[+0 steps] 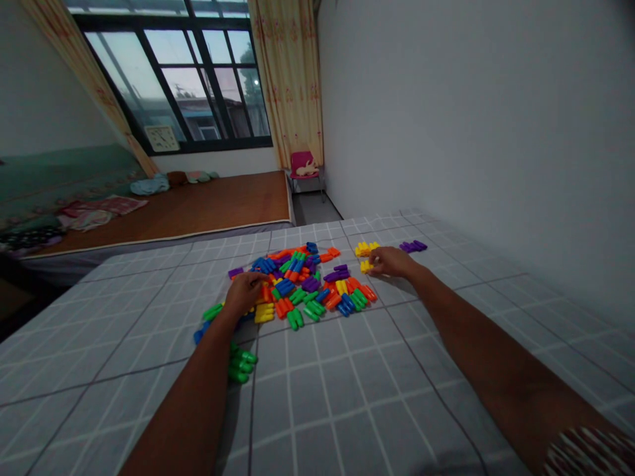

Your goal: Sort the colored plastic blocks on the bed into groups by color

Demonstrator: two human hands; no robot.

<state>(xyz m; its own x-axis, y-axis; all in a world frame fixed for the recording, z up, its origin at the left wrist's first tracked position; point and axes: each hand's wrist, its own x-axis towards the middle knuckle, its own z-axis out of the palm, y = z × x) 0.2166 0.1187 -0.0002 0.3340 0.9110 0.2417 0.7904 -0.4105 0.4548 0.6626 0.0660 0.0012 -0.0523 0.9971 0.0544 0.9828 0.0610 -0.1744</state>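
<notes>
My right hand (390, 262) is closed, its fingertips pinching a yellow toy building block (366, 266) beside a small group of yellow blocks (366, 248). To its right lie purple blocks (413, 246). At the left side of a mixed pile of plastic blocks (311, 285), my left hand (243, 292) has its fingers drawn together; whatever is between them is hidden. Yellow blocks (264, 313) lie just below those fingers. Green blocks (242, 365) stick out from behind my left forearm, and another green block (212, 312) rests left of the wrist.
A grey checked cloth (337, 396) covers the surface under the blocks. A white wall (471, 119) runs along the right. Beyond stand a bed with a brown mat (223, 205), a pink chair (301, 162) and a window with a square clock (161, 138) on its sill.
</notes>
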